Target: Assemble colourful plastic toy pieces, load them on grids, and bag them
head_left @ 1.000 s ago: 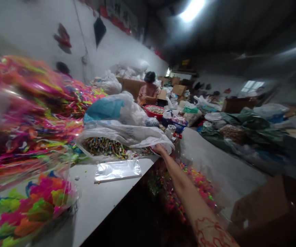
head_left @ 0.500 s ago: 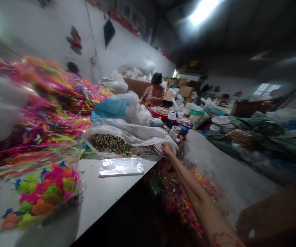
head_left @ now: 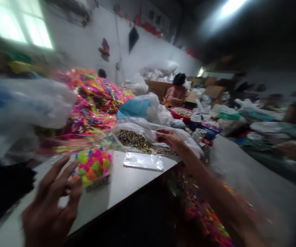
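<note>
My left hand (head_left: 52, 206) hovers at the lower left with curved, parted fingers and nothing between them. Just beyond it, a clear bag of bright, multicoloured small pieces (head_left: 96, 164) lies on the white table. My right hand (head_left: 169, 139) reaches forward, its thumb and fingers closed on the edge of a white woven sack (head_left: 181, 135). In the sack's mouth lie many small multicoloured pieces (head_left: 134, 139), too small to name. A stack of shiny clear plastic bags (head_left: 143, 162) rests on the table in front of the sack.
A heap of bright strips (head_left: 93, 92) rises at the left, beside a blurred white bag (head_left: 29, 103). Beyond the sack stand a red basin (head_left: 181, 113) and a blue basket (head_left: 209, 132). A co-worker (head_left: 177, 91) sits behind. Colourful pieces (head_left: 206, 219) lie below the table edge.
My left hand has come into view at the lower left. My right hand has shifted from the sack's right end towards its open mouth. The view has swung left.
</note>
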### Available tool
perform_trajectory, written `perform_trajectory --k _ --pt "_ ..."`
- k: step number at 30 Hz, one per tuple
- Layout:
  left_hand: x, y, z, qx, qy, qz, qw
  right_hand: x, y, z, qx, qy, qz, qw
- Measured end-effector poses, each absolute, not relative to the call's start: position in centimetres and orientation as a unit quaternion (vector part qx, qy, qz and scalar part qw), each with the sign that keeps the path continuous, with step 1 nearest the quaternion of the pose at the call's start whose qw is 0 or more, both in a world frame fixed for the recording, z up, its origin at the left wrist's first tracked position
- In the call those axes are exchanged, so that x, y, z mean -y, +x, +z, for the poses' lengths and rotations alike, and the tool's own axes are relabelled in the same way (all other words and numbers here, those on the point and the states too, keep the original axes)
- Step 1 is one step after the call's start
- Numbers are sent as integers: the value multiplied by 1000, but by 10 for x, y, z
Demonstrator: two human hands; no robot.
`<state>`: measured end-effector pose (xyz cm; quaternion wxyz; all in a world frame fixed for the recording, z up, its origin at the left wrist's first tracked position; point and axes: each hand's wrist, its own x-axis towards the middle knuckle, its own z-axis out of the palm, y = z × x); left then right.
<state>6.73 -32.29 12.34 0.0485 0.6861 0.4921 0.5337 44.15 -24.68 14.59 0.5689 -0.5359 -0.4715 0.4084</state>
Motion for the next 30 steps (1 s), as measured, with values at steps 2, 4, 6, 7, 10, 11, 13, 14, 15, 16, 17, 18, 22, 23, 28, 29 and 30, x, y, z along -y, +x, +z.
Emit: perform_trajectory --k 2,4,6,7,10,11,13,14,15,16,17,18,22,23,28,29,30 --pt "319 71 127 -494 718 490 -36 242 400 163 499 -472 465 559" --pt "317 78 131 -480 731 480 -69 241 362 176 519 -419 490 561" --pt "317 87 136 -464 722 509 -62 245 330 185 533 -371 531 545" --pt "316 93 139 -455 717 525 -52 248 317 187 538 -354 554 527" --pt "309 106 148 -460 711 532 36 262 293 184 545 -331 602 481" --pt "306 109 150 -467 707 524 85 267 291 180 542 -330 607 478" --pt "301 114 151 -478 692 505 193 278 295 171 525 -334 608 494" --pt "300 117 149 -477 684 497 239 283 300 164 509 -341 606 507" --pt "299 120 146 -473 680 489 275 288 307 157 488 -351 606 521" --pt "300 124 142 -466 681 479 300 293 314 149 463 -363 607 534" --pt "300 129 137 -460 686 468 314 298 322 141 438 -375 609 545" --pt "300 136 132 -454 695 455 322 304 329 132 414 -386 613 552" --pt "300 169 109 -444 713 398 368 323 352 100 360 -418 601 579" --pt "300 177 105 -439 709 393 389 327 356 94 354 -421 594 587" --pt "299 212 87 -392 615 378 571 339 372 77 310 -439 571 621" --pt "299 217 83 -389 598 371 594 340 374 75 304 -443 570 622" --pt "299 222 78 -389 584 368 610 340 376 73 302 -446 568 622"
